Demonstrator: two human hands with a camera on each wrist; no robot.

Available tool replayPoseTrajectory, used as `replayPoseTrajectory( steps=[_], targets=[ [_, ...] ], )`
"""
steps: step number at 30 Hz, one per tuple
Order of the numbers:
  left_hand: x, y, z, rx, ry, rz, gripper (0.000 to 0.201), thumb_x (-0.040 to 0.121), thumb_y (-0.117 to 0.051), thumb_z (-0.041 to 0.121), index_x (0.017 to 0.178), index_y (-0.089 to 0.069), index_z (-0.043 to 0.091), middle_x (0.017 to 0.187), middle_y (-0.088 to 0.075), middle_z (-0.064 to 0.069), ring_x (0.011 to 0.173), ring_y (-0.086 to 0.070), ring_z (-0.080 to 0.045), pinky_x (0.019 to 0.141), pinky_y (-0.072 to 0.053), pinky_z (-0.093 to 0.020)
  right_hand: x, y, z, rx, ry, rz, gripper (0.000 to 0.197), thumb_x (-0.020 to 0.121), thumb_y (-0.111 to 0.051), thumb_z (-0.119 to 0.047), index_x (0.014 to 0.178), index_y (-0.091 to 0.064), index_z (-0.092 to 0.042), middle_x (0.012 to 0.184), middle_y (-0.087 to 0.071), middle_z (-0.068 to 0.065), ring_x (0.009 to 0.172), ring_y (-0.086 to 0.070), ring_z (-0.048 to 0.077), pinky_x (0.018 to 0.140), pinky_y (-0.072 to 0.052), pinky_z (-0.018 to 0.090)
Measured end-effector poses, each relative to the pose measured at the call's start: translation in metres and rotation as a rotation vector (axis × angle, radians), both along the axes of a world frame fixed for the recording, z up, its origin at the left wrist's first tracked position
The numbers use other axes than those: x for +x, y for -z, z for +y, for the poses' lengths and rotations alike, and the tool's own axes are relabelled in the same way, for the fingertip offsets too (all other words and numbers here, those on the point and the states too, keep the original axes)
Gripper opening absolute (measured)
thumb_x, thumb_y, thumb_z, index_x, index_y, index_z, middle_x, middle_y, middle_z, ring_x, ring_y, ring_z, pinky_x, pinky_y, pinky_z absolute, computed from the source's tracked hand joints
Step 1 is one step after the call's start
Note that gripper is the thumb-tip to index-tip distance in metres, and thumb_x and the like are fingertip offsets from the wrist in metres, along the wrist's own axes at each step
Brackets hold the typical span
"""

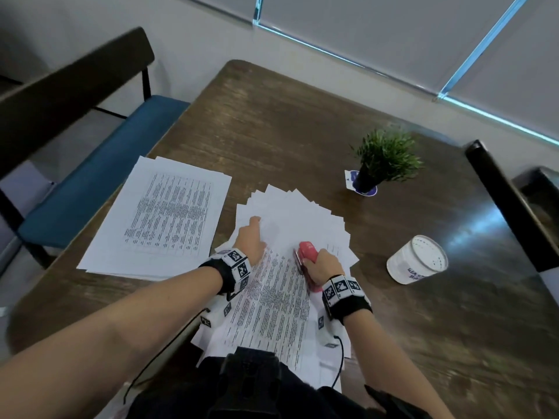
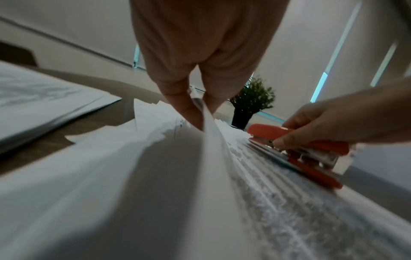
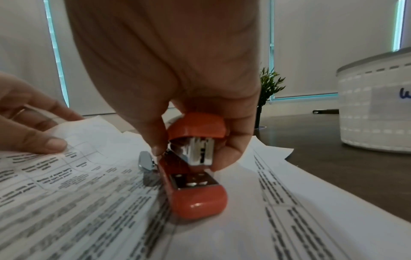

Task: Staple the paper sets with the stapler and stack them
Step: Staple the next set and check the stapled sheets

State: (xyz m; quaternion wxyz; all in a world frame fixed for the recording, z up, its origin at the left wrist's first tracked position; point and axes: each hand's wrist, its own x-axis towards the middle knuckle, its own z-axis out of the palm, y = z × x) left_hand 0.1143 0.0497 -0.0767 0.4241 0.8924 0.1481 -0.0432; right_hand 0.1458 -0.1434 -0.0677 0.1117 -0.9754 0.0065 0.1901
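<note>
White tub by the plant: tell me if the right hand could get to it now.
Probably not yet: the right hand grips the stapler. The table between it and the white tub looks bare.

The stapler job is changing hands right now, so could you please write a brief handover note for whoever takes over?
Right hand: grips the red stapler, which sits on the loose fanned sheets in the middle of the table.
Left hand: pinches and lifts the edge of a printed sheet beside the stapler.
Stack of printed sets: lies at the left of the table.
Done: apparently some sets stacked; staples not visible.
Left: staple the lifted set, stack it, then the remaining sheets.
</note>
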Motion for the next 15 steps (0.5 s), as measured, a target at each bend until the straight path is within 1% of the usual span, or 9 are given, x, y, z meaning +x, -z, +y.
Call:
replayPoseTrajectory(
  steps=[3, 4, 6, 7, 9, 10, 11, 13, 15],
  targets=[
    [-0.001, -0.010, -0.004, -0.156, -0.196, -0.071, 0.054, 0.094, -0.055, -0.003, 0.143, -0.032, 0.003, 0.132, -0.053, -0.023, 0.122, -0.053, -0.030, 0.088, -0.040, -0.022, 0.008, -0.007, 0.003, 0.039, 0.019, -0.033, 0.038, 0.096, -0.055, -0.032, 0.117, -0.051, -0.001, 0.118, -0.061, 0.019, 0.108, -0.059, 0.034, 0.085, -0.045, 0.033],
    [0.000, -0.013, -0.005, -0.184, -0.230, -0.079, 0.053, 0.094, -0.052, -0.004, 0.143, -0.032, 0.003, 0.132, -0.052, -0.023, 0.120, -0.054, -0.029, 0.084, -0.038, -0.021, 0.010, -0.011, 0.003, 0.048, 0.023, -0.047, 0.038, 0.095, -0.055, -0.032, 0.117, -0.051, -0.001, 0.118, -0.061, 0.019, 0.108, -0.059, 0.034, 0.085, -0.045, 0.033],
    [0.000, -0.018, -0.009, -0.187, -0.208, -0.033, 0.053, 0.095, -0.051, -0.003, 0.143, -0.028, 0.001, 0.130, -0.053, -0.024, 0.115, -0.056, -0.031, 0.080, -0.039, -0.023, 0.013, -0.016, 0.004, 0.055, 0.031, -0.067, 0.039, 0.095, -0.056, -0.032, 0.117, -0.051, -0.001, 0.118, -0.061, 0.019, 0.109, -0.059, 0.034, 0.086, -0.045, 0.034],
    [-0.001, -0.019, -0.011, -0.153, -0.153, 0.032, 0.054, 0.095, -0.052, 0.001, 0.143, -0.026, -0.001, 0.129, -0.053, -0.024, 0.113, -0.056, -0.032, 0.079, -0.041, -0.026, 0.013, -0.018, 0.005, 0.054, 0.033, -0.074, 0.039, 0.095, -0.057, -0.033, 0.118, -0.051, -0.001, 0.119, -0.061, 0.019, 0.110, -0.058, 0.035, 0.087, -0.045, 0.035],
    [-0.004, -0.017, -0.014, -0.015, 0.016, 0.205, 0.060, 0.095, -0.057, 0.011, 0.142, -0.023, -0.005, 0.129, -0.051, -0.025, 0.114, -0.057, -0.035, 0.079, -0.046, -0.032, 0.014, -0.019, 0.006, 0.052, 0.029, -0.065, 0.040, 0.095, -0.058, -0.033, 0.119, -0.051, -0.002, 0.119, -0.061, 0.018, 0.109, -0.059, 0.035, 0.086, -0.046, 0.035],
    [-0.007, -0.016, -0.016, 0.069, 0.113, 0.270, 0.060, 0.093, -0.060, 0.014, 0.139, -0.027, -0.005, 0.128, -0.052, -0.024, 0.113, -0.058, -0.035, 0.077, -0.047, -0.032, 0.013, -0.018, 0.006, 0.049, 0.025, -0.053, 0.040, 0.095, -0.058, -0.033, 0.119, -0.051, -0.002, 0.119, -0.061, 0.018, 0.109, -0.059, 0.034, 0.084, -0.046, 0.034],
    [-0.011, -0.015, -0.017, 0.140, 0.201, 0.311, 0.055, 0.090, -0.064, 0.016, 0.133, -0.036, -0.003, 0.122, -0.056, -0.021, 0.110, -0.060, -0.034, 0.074, -0.047, -0.031, 0.011, -0.017, 0.005, 0.043, 0.018, -0.039, 0.040, 0.095, -0.058, -0.032, 0.119, -0.052, -0.002, 0.118, -0.062, 0.017, 0.108, -0.059, 0.034, 0.082, -0.045, 0.033],
    [-0.016, -0.013, -0.019, 0.244, 0.336, 0.353, 0.037, 0.084, -0.070, 0.023, 0.111, -0.055, 0.003, 0.107, -0.064, -0.013, 0.100, -0.064, -0.030, 0.070, -0.050, -0.030, 0.006, -0.015, 0.002, 0.024, 0.005, -0.006, 0.038, 0.095, -0.058, -0.030, 0.119, -0.053, -0.001, 0.118, -0.062, 0.018, 0.107, -0.060, 0.034, 0.078, -0.043, 0.031],
    [-0.018, -0.015, -0.019, 0.328, 0.390, 0.363, 0.039, 0.083, -0.070, 0.043, 0.097, -0.061, 0.008, 0.095, -0.067, -0.007, 0.090, -0.065, -0.026, 0.070, -0.052, -0.032, 0.000, -0.012, -0.001, 0.002, -0.001, 0.017, 0.037, 0.095, -0.058, -0.030, 0.119, -0.053, -0.001, 0.118, -0.062, 0.018, 0.107, -0.060, 0.034, 0.079, -0.043, 0.031]
  ],
)
